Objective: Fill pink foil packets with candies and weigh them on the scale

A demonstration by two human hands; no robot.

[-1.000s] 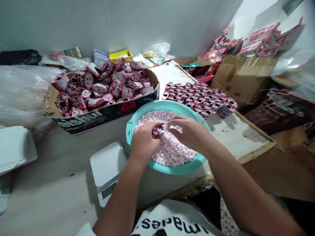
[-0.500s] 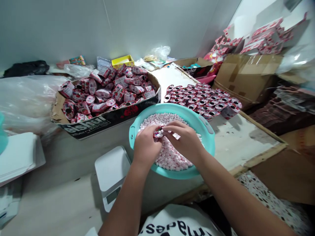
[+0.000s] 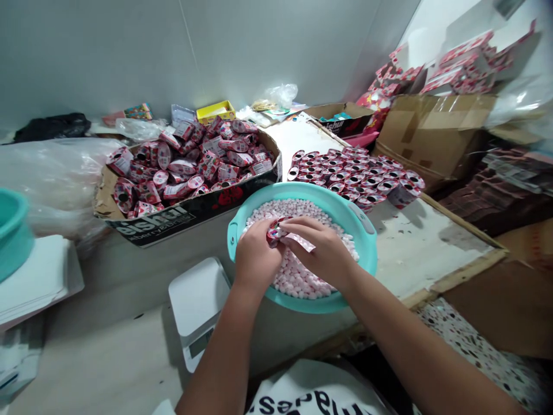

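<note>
My left hand (image 3: 258, 253) is closed around a small red-and-pink printed carton (image 3: 273, 231), its open top facing up. The fingertips of my right hand (image 3: 322, 251) are at the carton's mouth, thumb and fingers drawn together; whatever is between them is too small to make out. Both hands are over a turquoise basin (image 3: 367, 253) filled with small pale pink candies (image 3: 302, 281). Behind and to the right, several similar cartons (image 3: 354, 176) stand upright in rows, dark holes showing in their tops.
A cardboard box (image 3: 194, 216) heaped with printed cartons stands at the back left. A white scale (image 3: 199, 297) lies left of my forearm. Another turquoise tub (image 3: 12, 236) sits on white sheets (image 3: 38, 282) at far left. Brown cartons (image 3: 432, 132) stand on the right.
My right fingertips have shifted slightly at the carton's mouth, and the white pieces seen there before are less visible. The view has turned a little left, showing more of the far-left tub.
</note>
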